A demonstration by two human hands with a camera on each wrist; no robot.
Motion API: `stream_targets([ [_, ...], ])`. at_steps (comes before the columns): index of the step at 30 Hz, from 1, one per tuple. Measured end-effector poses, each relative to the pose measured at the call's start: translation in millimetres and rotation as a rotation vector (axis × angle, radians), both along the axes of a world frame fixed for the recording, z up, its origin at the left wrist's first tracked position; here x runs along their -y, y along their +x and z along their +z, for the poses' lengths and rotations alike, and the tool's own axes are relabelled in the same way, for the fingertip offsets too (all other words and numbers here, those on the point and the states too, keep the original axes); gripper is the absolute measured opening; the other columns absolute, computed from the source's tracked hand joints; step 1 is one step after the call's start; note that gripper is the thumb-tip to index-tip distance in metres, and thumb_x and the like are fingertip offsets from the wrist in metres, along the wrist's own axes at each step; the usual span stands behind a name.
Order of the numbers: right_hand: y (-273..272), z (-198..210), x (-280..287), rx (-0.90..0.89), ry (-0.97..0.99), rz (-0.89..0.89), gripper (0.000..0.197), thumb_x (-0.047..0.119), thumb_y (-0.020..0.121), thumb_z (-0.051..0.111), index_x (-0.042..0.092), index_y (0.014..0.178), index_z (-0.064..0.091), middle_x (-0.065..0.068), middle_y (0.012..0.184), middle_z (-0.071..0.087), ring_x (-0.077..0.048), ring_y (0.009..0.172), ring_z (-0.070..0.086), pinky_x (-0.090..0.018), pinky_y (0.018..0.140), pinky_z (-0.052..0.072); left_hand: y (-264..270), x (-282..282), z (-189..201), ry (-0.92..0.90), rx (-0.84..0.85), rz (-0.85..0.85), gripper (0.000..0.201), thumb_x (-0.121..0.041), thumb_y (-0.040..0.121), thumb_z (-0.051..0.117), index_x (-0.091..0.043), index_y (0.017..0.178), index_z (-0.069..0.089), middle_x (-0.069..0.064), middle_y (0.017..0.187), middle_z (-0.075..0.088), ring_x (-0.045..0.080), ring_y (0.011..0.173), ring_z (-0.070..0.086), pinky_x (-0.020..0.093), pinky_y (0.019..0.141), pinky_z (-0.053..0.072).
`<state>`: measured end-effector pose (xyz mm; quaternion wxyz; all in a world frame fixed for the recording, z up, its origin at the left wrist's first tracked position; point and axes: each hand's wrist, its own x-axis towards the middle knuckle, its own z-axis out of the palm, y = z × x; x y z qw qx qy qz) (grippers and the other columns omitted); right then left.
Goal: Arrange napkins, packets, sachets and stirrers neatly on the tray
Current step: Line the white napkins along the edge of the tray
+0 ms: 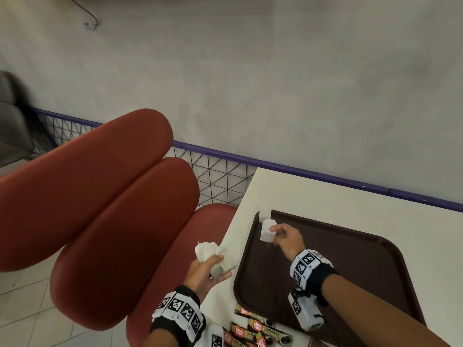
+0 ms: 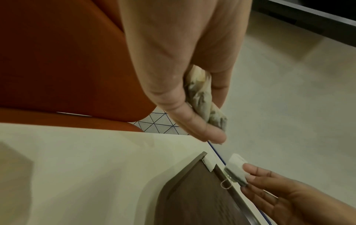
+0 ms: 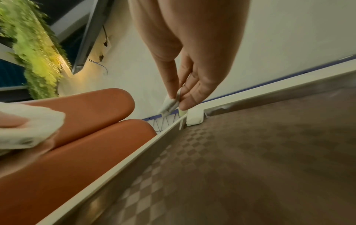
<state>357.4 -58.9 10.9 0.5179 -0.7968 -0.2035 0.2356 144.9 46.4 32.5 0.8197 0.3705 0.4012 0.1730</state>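
Observation:
A dark brown tray (image 1: 350, 271) lies on the white table (image 1: 325, 194). My right hand (image 1: 280, 235) pinches a white tea-bag sachet (image 1: 266, 230) above the tray's far left corner; the same sachet (image 2: 236, 169) shows between fingertips (image 3: 187, 103) in the wrist views. A white tape piece (image 1: 265, 212) sticks on that tray corner (image 3: 194, 118). My left hand (image 1: 213, 267) grips a bunch of white sachets (image 1: 208, 250) over the table's left edge, its thumb (image 2: 202, 127) pressed on the bundle (image 2: 204, 99).
Several black coffee-granule packets (image 1: 255, 330) lie at the table's near edge, left of the tray. A red cushioned bench (image 1: 105, 196) stands to the left, with a purple-railed wire fence (image 1: 220, 176) and a grey wall behind.

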Motion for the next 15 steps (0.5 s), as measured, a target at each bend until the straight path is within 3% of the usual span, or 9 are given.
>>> stream_targets([
  [2, 11, -4, -9, 0.012, -0.036, -0.051, 0.030, -0.017, 0.076, 0.054, 0.007, 0.090, 0.064, -0.009, 0.088, 0.060, -0.020, 0.079, 0.056, -0.021, 0.069, 0.049, 2, -4, -3, 0.005, -0.003, 0.009, 0.032, 0.003, 0.086, 0.058, -0.002, 0.117, 0.052, 0.022, 0.116, 0.060, 0.039, 0.104, 0.062, 0.036, 0.063, 0.060],
  [6, 29, -14, -31, 0.051, -0.103, -0.064, 0.032, -0.018, 0.074, 0.049, 0.004, 0.092, 0.065, -0.007, 0.085, 0.058, -0.020, 0.080, 0.053, -0.013, 0.062, 0.047, 2, -12, -10, 0.032, -0.008, 0.039, 0.032, 0.004, 0.086, 0.057, 0.000, 0.118, 0.052, 0.020, 0.114, 0.060, 0.037, 0.098, 0.064, 0.035, 0.061, 0.060],
  [9, 36, -23, -47, 0.034, -0.129, -0.070, 0.035, -0.019, 0.074, 0.047, 0.005, 0.091, 0.065, -0.008, 0.085, 0.056, -0.022, 0.083, 0.053, -0.026, 0.074, 0.048, 0, -18, -13, 0.050, -0.008, 0.042, 0.031, 0.002, 0.087, 0.057, -0.001, 0.117, 0.053, 0.019, 0.114, 0.061, 0.036, 0.098, 0.065, 0.035, 0.061, 0.059],
  [15, 43, -37, -68, 0.075, -0.246, 0.009, 0.032, -0.012, 0.080, 0.049, 0.002, 0.104, 0.065, -0.010, 0.100, 0.056, -0.023, 0.092, 0.055, -0.019, 0.075, 0.039, -2, -23, -11, 0.080, -0.015, 0.076, 0.025, 0.001, 0.086, 0.060, -0.007, 0.108, 0.055, 0.014, 0.105, 0.061, 0.029, 0.090, 0.066, 0.035, 0.060, 0.058],
])
